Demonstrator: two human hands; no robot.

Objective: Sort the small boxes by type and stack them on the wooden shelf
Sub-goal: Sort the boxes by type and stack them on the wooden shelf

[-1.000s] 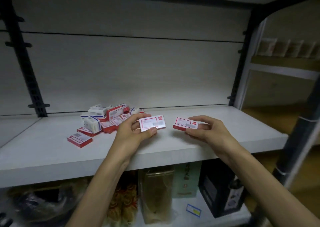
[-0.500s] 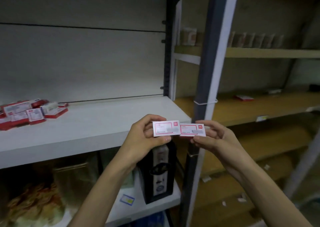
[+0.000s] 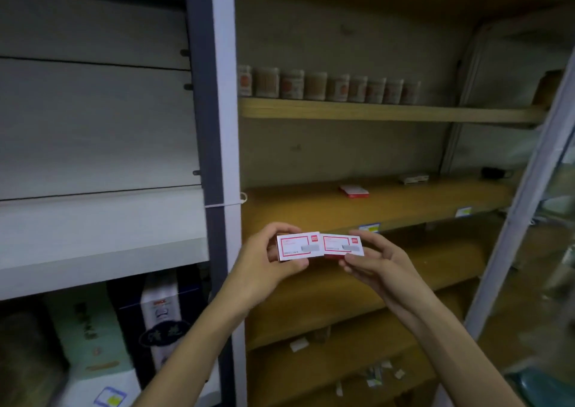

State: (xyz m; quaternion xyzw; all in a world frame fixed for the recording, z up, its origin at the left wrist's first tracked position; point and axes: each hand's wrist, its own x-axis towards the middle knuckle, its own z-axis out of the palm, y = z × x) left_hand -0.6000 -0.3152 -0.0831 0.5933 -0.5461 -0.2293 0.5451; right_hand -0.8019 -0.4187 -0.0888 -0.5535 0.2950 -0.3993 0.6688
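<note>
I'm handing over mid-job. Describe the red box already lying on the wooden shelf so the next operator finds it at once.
Look right of the grey upright post to the wooden shelf below the one with the row of jars. The red box lies flat near its middle. It has a white top and red sides, unlike the paler box farther right, and no hand is on it.

Two bare forearms rise from the lower edge of the view, ending in the left hand (image 3: 264, 262) and the right hand (image 3: 378, 262). No sleeve or cuff covers either arm as far down as the picture reaches (the upper arms lie out of view). Both wrists are bare: no watch, strap or bracelet. No ring shows on the fingers (image 3: 361, 263) that can be seen, and neither hand is gloved. The nails are too blurred to describe. The forearms are slim and smooth in outline.
</note>
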